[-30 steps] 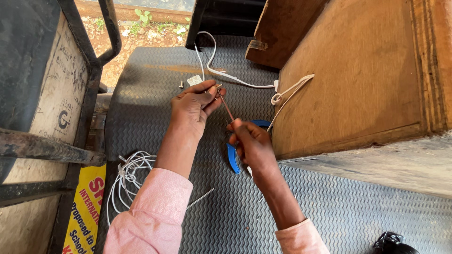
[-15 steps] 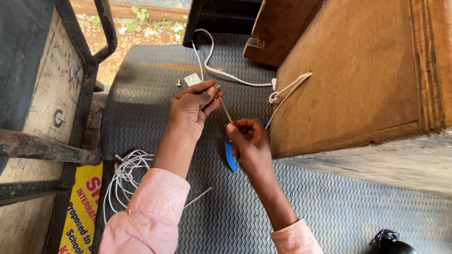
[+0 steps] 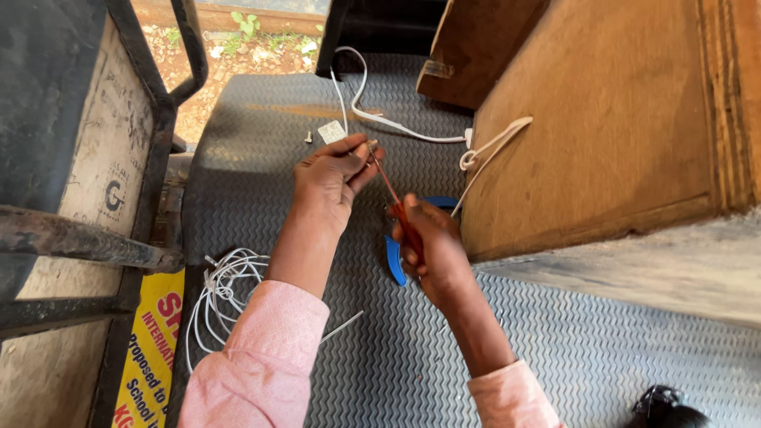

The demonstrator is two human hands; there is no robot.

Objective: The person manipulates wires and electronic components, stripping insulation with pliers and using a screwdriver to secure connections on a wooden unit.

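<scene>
Both hands have shifted slightly left and lower in frame. Right hand, centre frame, has its grip closed around a red-handled screwdriver slanting up-left. Its tip meets the left hand, whose grip pinches something too small to identify. White cable lies beyond, on the ridged floor.

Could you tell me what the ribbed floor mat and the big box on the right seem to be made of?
The floor mat looks like dark grey rubber, matte, with a moulded zigzag tread. The box looks like unpainted plywood or fibreboard: flat brown faces, layered pale edges.
</scene>
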